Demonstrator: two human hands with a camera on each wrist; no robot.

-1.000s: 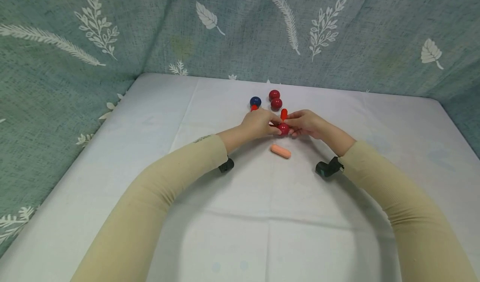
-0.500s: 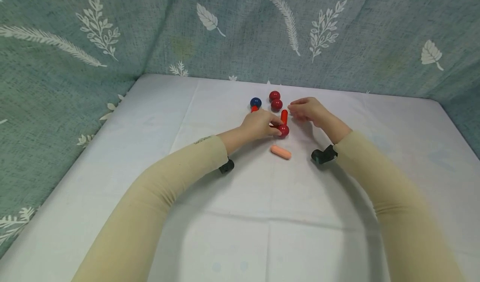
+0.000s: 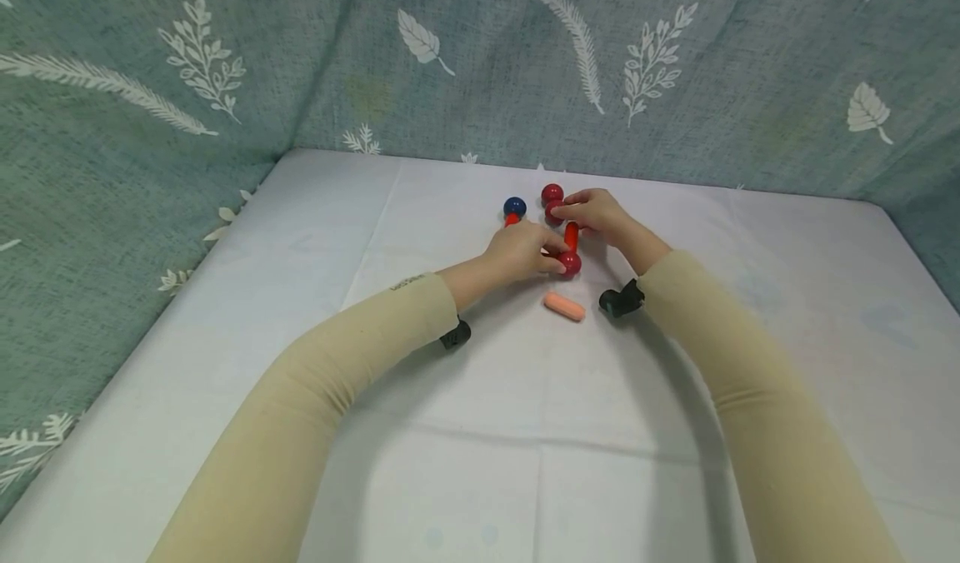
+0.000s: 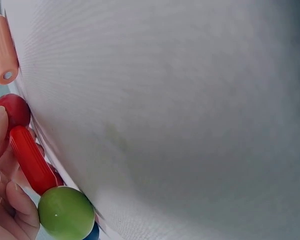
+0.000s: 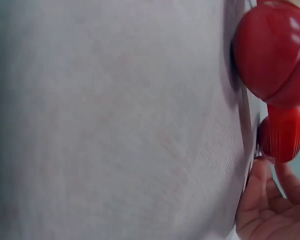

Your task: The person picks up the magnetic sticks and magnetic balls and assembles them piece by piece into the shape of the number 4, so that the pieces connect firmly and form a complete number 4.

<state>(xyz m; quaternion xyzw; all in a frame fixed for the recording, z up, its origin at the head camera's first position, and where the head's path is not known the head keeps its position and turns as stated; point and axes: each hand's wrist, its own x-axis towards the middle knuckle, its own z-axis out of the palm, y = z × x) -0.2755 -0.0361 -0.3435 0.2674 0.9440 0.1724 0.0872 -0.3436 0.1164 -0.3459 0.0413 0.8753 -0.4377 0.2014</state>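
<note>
My left hand [image 3: 517, 251] pinches a glossy red ball [image 3: 570, 264] low over the white table. A red ribbed stick [image 3: 572, 238] points away from that ball toward the back. In the left wrist view another red stick [image 4: 32, 160] runs between the held red ball [image 4: 15, 111] and a green ball [image 4: 66, 213], hidden from the head view by the hand. Beyond the left hand, a blue ball [image 3: 514, 206] sits at the end of a red stick [image 3: 512, 220]. My right hand [image 3: 600, 213] has its fingertips around a second red ball [image 3: 554, 214], partly covered.
A third red ball [image 3: 552, 194] lies just behind the one at my right hand. A peach-coloured stick [image 3: 564, 306] lies nearer on the white tablecloth [image 3: 480, 480]. A patterned green curtain [image 3: 480, 63] hangs behind the table.
My right hand has left the red stick and ball at the left hand, moved back and then left, and taken hold of another red ball. The left hand has stayed in place.
</note>
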